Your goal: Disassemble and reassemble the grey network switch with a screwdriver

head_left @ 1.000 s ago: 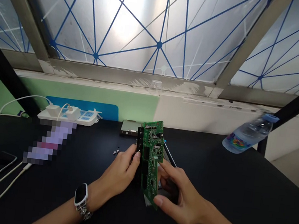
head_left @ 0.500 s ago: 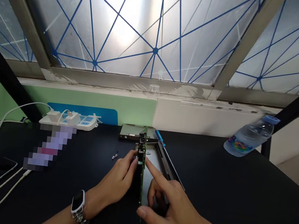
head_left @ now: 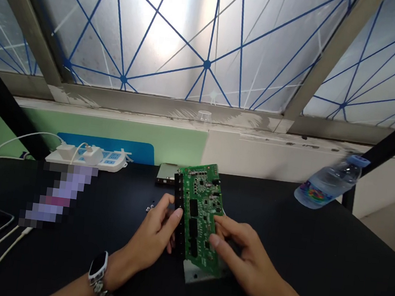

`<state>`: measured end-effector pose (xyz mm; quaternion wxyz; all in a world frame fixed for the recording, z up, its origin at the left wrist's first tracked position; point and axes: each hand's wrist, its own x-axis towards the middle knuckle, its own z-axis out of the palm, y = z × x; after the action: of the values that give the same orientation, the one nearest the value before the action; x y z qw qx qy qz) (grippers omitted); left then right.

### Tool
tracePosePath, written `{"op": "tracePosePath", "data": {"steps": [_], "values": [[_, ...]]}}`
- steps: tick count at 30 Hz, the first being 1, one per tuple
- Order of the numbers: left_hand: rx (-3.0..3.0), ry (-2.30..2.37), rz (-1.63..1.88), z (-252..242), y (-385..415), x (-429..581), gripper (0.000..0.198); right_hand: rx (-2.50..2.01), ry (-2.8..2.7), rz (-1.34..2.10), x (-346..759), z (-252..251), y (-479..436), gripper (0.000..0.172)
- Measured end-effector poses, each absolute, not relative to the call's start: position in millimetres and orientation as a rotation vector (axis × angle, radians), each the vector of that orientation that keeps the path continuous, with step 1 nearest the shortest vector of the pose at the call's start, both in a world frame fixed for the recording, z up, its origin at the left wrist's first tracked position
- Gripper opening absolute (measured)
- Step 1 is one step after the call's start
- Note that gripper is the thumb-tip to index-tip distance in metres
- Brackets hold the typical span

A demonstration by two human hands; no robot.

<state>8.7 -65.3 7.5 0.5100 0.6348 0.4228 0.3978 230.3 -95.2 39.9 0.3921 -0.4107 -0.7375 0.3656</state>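
Note:
A green circuit board is held up between my two hands, its chip-covered face tilted toward me. Along its left edge runs a black row of connectors. My left hand pinches that edge, thumb on the connectors. On the right edge, my right hand grips the board between thumb and fingers. Beneath the board, one end of a grey metal tray shows on the black table; the rest is hidden. Behind the board's top left corner lies a flat metal box, partly covered.
Several small screws lie left of the board. A white power strip with cables stands at the back left, a blurred-out patch in front. A water bottle leans at the back right. A clear cup sits on the sill.
The board has turned from edge-on to showing its broad chip side. My right hand has gone from a pointing finger at its side to gripping its right edge. The tray is now mostly covered.

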Motion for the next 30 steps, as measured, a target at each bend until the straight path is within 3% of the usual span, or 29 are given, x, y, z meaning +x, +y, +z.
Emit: {"op": "tracePosePath", "data": {"steps": [9, 16, 20, 30], "values": [[1.374, 1.010, 0.960, 24, -65, 1, 0.036, -1.139, -1.508, 1.293, 235, 50, -85, 0.046], [1.288, 0.796, 1.028, 39, -61, -2, 0.033, -0.967, -1.392, 1.426, 237, 54, -80, 0.034], [1.310, 0.757, 1.041, 40, -56, -8, 0.035, -0.925, -1.161, 1.597, 241, 48, -79, 0.039], [1.320, 0.829, 0.962, 29, -51, -12, 0.034, -1.224, -1.378, 1.274, 238, 45, -81, 0.033]]}}
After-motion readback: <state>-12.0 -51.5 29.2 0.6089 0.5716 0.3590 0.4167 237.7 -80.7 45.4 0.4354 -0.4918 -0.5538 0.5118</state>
